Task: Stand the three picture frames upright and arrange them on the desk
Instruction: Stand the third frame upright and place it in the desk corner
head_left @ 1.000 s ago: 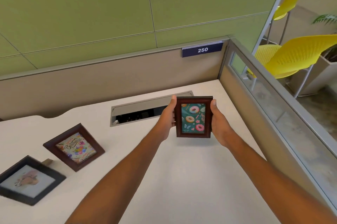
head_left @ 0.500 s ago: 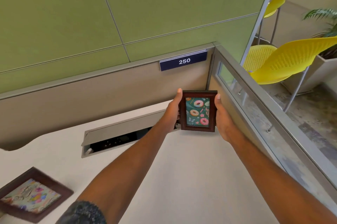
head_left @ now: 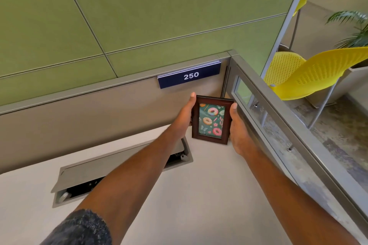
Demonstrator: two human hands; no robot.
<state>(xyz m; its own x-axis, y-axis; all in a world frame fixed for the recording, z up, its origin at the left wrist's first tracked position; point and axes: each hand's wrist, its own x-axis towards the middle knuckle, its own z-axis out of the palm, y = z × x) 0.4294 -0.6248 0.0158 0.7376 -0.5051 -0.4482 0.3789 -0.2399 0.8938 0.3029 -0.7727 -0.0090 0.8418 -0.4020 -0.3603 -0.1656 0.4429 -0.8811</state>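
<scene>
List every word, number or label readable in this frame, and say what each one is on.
"250": white digits on the dark blue sign fixed to the top rail of the desk's back partition.
The doughnut picture in the brown frame carries small pink marks that may be lettering; too small to read.

On my feed, 2 bare forearms run up from the bottom edge; a dark, speckled charcoal sleeve (head_left: 79, 228) covers the left arm well behind its hand (head_left: 184, 119), while the right hand (head_left: 239, 133) shows no rings.
</scene>
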